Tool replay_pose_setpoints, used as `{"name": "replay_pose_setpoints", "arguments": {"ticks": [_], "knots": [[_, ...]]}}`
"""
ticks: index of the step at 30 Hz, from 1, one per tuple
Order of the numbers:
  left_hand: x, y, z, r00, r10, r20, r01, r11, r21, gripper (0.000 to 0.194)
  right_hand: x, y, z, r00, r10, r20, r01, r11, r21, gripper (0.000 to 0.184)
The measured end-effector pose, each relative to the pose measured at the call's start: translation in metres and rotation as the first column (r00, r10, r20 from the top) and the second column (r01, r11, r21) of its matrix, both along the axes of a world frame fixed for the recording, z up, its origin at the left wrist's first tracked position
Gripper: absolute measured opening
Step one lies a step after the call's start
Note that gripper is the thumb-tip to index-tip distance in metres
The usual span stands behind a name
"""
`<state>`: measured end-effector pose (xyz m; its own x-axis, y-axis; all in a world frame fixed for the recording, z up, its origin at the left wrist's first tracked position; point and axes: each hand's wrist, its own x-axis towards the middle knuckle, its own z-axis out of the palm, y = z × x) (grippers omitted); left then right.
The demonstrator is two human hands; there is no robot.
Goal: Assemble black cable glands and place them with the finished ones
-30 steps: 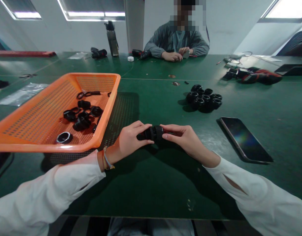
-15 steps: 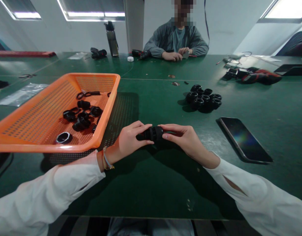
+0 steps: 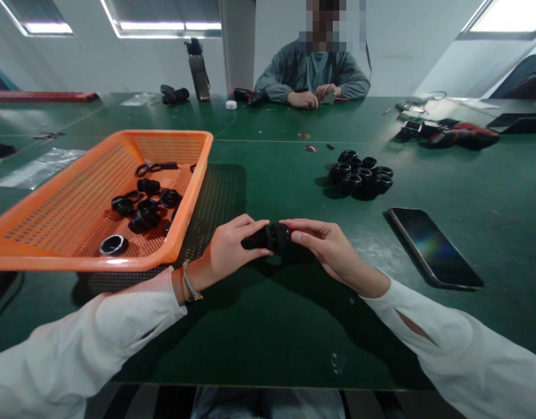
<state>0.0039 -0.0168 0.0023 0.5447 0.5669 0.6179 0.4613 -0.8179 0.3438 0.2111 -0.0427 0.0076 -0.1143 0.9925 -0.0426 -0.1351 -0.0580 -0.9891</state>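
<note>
Head view, left hand angled inward, grip pinching black part, right hand fingertips at its end

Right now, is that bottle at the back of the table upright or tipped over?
Upright: the bottle stands on its base on the green table, its dark cap at the top.
</note>
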Motion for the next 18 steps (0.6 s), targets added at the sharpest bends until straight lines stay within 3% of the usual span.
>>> {"name": "replay_pose_setpoints", "arguments": {"ticks": [8,13,18], "knots": [[0.000,0.001,-0.003,0.998,-0.045,-0.035,0.049,0.991,0.126,0.040,-0.001,0.001,0.008,0.997,0.017,-0.078,-0.032,0.979,-0.200,0.026],[0.000,0.000,-0.003,0.999,-0.039,-0.027,0.042,0.991,0.127,0.037,0.000,0.002,0.011,0.996,0.044,-0.083,-0.068,0.948,-0.311,0.025],[-0.001,-0.001,-0.002,0.999,-0.048,-0.002,0.048,0.994,0.102,0.039,0.003,0.004,0.008,0.991,0.129,-0.027,-0.131,0.947,-0.294,0.025]]}}
